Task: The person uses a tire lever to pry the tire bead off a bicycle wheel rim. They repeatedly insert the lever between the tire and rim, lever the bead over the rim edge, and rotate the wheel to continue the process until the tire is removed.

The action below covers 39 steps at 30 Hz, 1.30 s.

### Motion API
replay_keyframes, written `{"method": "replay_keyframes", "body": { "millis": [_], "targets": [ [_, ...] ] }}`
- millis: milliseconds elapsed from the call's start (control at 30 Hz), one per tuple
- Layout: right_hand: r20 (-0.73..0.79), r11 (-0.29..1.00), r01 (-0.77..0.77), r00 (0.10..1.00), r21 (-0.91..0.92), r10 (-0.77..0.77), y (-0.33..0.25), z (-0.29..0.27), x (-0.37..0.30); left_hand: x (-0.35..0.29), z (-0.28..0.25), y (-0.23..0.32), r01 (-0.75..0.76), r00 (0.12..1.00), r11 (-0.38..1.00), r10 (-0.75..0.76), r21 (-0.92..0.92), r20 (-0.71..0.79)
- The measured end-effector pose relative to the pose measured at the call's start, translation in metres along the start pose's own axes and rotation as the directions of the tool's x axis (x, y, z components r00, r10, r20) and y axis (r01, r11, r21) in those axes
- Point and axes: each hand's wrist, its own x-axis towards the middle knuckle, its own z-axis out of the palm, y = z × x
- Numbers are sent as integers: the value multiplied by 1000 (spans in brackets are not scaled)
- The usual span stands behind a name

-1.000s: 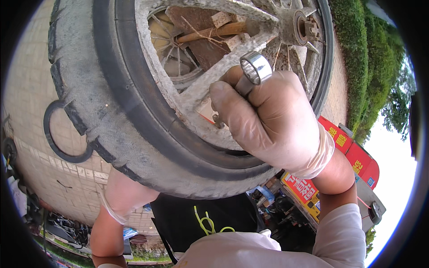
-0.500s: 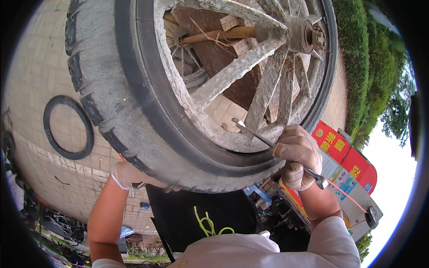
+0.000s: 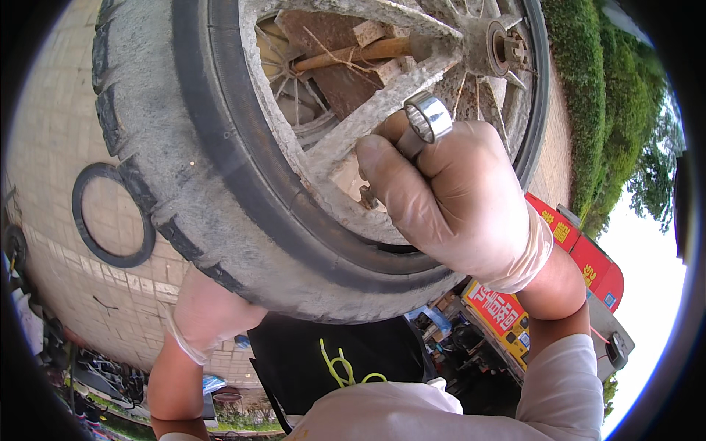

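A large spoked wheel (image 3: 353, 137) fills the upper view, its spokes and rim crusted with grey dirt. The worn black tyre (image 3: 243, 176) around it has chunky tread blocks, and a dark gap shows between tyre and rim at the bottom. In front of the spokes, my gloved right hand (image 3: 471, 195) is closed around a chrome wrench (image 3: 429, 117) whose ring end sticks up out of the fist; its other end is hidden. My gloved left hand (image 3: 217, 309) is at the tyre's lower left edge, its fingers hidden behind the tread.
A loose black ring (image 3: 81, 220), like a thin tyre, lies on the brick paving at left. A wooden bar (image 3: 353, 55) runs behind the spokes. A black apron (image 3: 338, 353) with yellow-green cord covers my front. Red signs (image 3: 588, 250) and a hedge (image 3: 581, 110) stand at right.
My right hand has moved up and left from the rim's lower edge to in front of the spokes. The wrench now points its ring end upward. The wheel has shifted slightly left.
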Motion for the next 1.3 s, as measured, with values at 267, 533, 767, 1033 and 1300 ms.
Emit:
{"method": "replay_keyframes", "body": {
  "millis": [267,533,767,1033,1300],
  "targets": [
    [87,976,130,989,-177,-116,0,-1,-20,3,22,-22,-48,989,955,87,-291,121],
    [-102,910,414,907,33,-409,57,10,-97,1,26,-47,-23,979,867,121,-497,166],
    [-138,867,-214,942,449,305,18,-3,-68,2,6,-28,48,975,869,67,-492,214],
    [-9,1000,-23,1000,-18,23,-2,-3,1,-5,14,-18,40,999,999,-39,-21,34],
    [-33,959,121,990,-257,-134,-13,10,10,-7,15,-11,34,999,996,-32,79,-29]
  ]
}}
